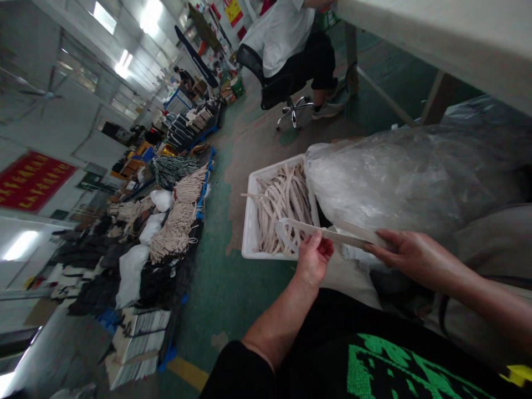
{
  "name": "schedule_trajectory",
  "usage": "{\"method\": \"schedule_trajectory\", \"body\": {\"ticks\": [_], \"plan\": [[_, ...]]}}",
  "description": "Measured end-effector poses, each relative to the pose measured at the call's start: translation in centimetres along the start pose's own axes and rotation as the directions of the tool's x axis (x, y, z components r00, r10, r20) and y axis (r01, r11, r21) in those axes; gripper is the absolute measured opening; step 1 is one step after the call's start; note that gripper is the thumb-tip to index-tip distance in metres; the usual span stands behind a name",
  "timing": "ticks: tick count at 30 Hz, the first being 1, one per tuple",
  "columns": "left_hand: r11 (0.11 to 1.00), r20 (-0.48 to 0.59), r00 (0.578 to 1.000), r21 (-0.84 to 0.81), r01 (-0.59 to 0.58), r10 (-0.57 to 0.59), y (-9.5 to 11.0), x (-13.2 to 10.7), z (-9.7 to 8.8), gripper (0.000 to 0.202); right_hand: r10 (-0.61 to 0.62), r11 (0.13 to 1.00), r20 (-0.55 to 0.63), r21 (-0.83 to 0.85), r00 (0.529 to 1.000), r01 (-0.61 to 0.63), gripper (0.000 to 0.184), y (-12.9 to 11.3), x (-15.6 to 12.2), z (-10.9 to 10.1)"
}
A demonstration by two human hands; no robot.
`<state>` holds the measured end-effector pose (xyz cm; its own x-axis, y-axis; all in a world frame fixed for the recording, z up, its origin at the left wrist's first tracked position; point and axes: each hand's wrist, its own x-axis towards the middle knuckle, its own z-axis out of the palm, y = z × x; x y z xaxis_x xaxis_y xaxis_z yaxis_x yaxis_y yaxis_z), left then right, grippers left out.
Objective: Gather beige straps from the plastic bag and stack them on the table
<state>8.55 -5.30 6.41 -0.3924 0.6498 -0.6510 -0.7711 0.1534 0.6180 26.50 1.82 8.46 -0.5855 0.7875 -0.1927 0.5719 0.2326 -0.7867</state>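
Note:
A pale beige strap (344,238) stretches between my two hands. My left hand (312,259) pinches it near one end, thumb on top, and a whitish translucent piece (286,237) hangs beyond the fingers. My right hand (405,254) grips the strap farther along, where a folded length lies along it between thumb and fingers. Beyond my left hand stands a white plastic bin (248,221) holding many loose beige straps (276,202). One strap end sticks out over the bin's left rim.
Clear plastic sheeting (382,177) bulges beside the bin, under a table (436,39). A seated person (286,39) occupies an office chair (274,91) ahead. Bundled straps (174,227) and stacked goods line blue pallets at left. Green floor (220,282) runs between.

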Motion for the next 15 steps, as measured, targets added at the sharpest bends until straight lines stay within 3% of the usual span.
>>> {"method": "schedule_trajectory", "body": {"ticks": [4, 8, 11, 15], "plan": [[0.996, 0.082, 0.994, 0.052, 0.067, -0.072, -1.4, -0.9, 0.3, 0.04, 0.017, 1.0, 0.101, 0.019, 0.995, -0.019, 0.06, -1.6, 0.0, 0.4], [1.0, 0.018, 1.0, -0.014, -0.02, 0.02, 0.6, 0.0, -0.1, 0.036, 0.041, 0.999, 0.192, -0.019, 0.981, -0.038, 0.062, 0.9, -0.5, -0.7], [0.999, -0.009, 0.999, 0.002, -0.04, 0.04, 1.7, 0.5, -0.2, 0.034, 0.049, 0.998, 0.129, -0.054, 0.99, -0.042, 0.064, 1.8, -0.7, -1.1], [1.0, 0.052, 0.998, 0.002, 0.025, -0.025, 0.9, -0.2, 0.4, 0.036, 0.037, 0.999, 0.092, -0.043, 0.995, -0.033, 0.066, -0.8, -0.4, -0.5]]}}
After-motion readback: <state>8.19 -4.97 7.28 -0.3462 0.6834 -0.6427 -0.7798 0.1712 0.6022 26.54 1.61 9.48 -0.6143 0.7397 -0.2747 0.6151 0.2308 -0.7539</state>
